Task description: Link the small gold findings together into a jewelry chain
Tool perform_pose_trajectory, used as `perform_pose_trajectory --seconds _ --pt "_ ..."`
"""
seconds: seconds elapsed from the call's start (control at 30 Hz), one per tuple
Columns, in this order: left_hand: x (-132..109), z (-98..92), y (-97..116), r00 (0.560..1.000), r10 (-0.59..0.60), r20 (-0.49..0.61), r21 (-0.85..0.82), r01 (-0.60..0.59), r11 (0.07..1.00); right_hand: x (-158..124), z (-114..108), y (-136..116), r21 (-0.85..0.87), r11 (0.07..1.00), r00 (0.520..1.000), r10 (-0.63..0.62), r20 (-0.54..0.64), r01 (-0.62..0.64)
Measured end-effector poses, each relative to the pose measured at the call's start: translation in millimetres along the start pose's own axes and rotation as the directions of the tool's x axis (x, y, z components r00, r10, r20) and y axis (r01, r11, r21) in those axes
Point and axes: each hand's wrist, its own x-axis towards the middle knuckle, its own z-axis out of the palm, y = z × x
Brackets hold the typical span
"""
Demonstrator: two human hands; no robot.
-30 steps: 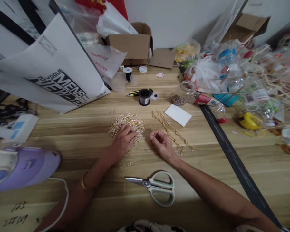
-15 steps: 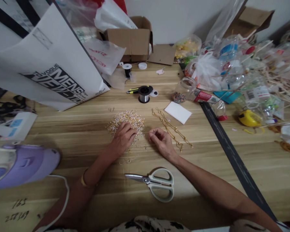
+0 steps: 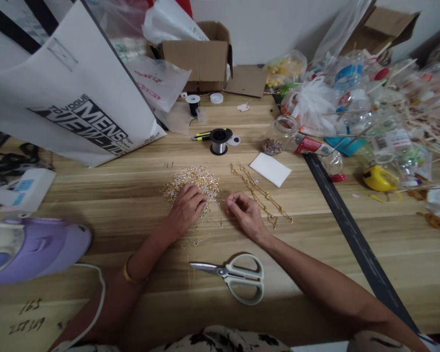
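A pile of small gold and clear beads (image 3: 200, 178) lies on the wooden table. My left hand (image 3: 188, 204) rests on its near edge, fingers bent and pressed together; whatever is under the fingertips is hidden. Just right of the pile, my right hand (image 3: 244, 211) is closed in a pinch, with a thin piece of wire (image 3: 222, 200) sticking out leftward from the fingertips. Two gold chains (image 3: 258, 190) lie beyond and beside the right hand. A short, pale chain with a ring (image 3: 195, 243) lies in front of the left hand.
Scissors (image 3: 238, 277) lie near the front edge. Beyond the beads are a wire spool (image 3: 219, 142), a white card (image 3: 270, 169) and a jar of beads (image 3: 278, 137). A white bag (image 3: 73, 93) and a purple appliance (image 3: 40, 249) stand left; bottles and bags crowd the right.
The thin piece of wire now shows between my hands, at the right fingertips. Both hands have stayed in nearly the same place. The rest of the table looks the same.
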Motion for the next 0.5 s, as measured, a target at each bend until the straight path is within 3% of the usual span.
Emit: perform_pose_trajectory --seconds 0.17,0.3,0.4,0.5 --pt "0 -1.9 1 1.000 -0.012 -0.018 -0.011 0.012 1.000 0 0 0 0.010 1.000 1.000 0.004 0.000 -0.004" --pt "0 -8.2 8 0.999 0.046 -0.008 -0.098 -0.046 0.994 0 0 -1 -0.008 1.000 1.000 0.001 -0.003 -0.001" --pt "0 -15.4 18 0.981 0.141 0.130 -0.176 -0.117 0.977 1 -1 -1 -0.020 1.000 1.000 -0.005 0.001 0.005" --pt "1 -20.6 26 0.938 0.229 0.261 -0.216 -0.175 0.961 1 -1 -1 -0.015 1.000 1.000 -0.010 0.006 0.010"
